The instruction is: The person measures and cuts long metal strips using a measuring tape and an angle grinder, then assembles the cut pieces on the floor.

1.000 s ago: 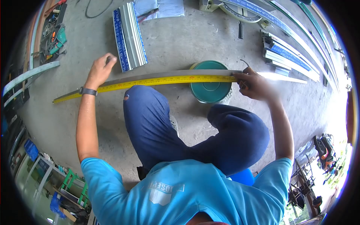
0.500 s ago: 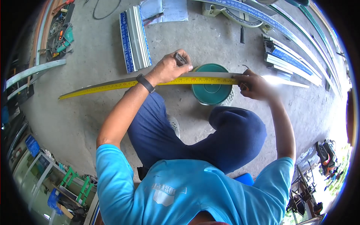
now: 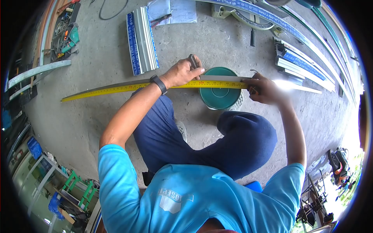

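My left hand (image 3: 183, 73), with a dark wristband, grips a small dark grey block (image 3: 193, 62) between thumb and fingers, just above a long grey metal strip (image 3: 217, 78). My right hand (image 3: 265, 89) is closed around a dark tape measure case (image 3: 254, 90) and touches the strip. The yellow tape (image 3: 128, 88) runs out to the left along the strip's near edge and passes under my left wrist. Strip and tape cross over a round green container (image 3: 220, 99). The strip's right part extends beyond my right hand.
Wrapped profiles (image 3: 143, 42) lie on the floor ahead, with more profiles (image 3: 301, 62) at the right. A long blue-labelled profile (image 3: 268, 21) crosses the top near a saw base (image 3: 252, 23). A green power tool (image 3: 72, 39) is at the upper left.
My left hand has shifted slightly right and up, tilting the small block more upright. My right hand and the tape stay almost the same.
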Demonstrator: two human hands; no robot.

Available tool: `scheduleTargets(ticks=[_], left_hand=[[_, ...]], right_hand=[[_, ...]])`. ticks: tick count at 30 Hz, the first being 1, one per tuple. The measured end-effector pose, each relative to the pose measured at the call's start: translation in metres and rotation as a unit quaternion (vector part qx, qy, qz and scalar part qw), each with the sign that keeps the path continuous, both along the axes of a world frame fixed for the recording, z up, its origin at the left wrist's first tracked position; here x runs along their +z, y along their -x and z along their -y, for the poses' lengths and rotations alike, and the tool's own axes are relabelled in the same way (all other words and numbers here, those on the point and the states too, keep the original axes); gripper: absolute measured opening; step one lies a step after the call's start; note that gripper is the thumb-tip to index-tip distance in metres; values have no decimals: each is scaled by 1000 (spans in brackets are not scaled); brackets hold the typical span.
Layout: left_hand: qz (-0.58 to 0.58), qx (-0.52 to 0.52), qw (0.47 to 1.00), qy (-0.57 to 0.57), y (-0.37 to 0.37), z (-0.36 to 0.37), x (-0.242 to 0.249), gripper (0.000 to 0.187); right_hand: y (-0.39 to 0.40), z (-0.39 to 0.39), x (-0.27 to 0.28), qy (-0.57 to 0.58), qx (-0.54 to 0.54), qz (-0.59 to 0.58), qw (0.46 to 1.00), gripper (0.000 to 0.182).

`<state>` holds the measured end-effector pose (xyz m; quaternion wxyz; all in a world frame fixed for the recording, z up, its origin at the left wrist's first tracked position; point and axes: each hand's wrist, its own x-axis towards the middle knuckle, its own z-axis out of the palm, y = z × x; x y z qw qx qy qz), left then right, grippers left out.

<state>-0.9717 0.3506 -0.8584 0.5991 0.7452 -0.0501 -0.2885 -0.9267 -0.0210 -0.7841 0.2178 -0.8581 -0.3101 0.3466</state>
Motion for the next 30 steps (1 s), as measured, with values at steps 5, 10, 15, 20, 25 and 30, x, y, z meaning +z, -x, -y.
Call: scheduleTargets(ticks=[5, 10, 15, 20, 25, 30], left_hand=[[16, -8, 999, -27, 0, 2, -2, 19], [26, -8, 999, -44, 0, 3, 4, 18], [195, -46, 978, -61, 0, 3, 0, 17], [212, 165, 959, -91, -44, -46, 3, 16], [263, 330, 905, -45, 29, -102, 77, 20], [122, 673, 714, -153, 180, -208, 7, 31]], right_hand=[[-2, 1, -2, 5, 4, -7, 1000, 44], [-1, 2, -3, 3, 7, 6, 1000, 44], [-3, 5, -6, 15, 13, -18, 1000, 59], [-3, 5, -1, 18, 32, 14, 999, 58], [3, -5, 9, -6, -26, -26, 999, 46], [3, -19, 36, -22, -14, -66, 997, 46]])
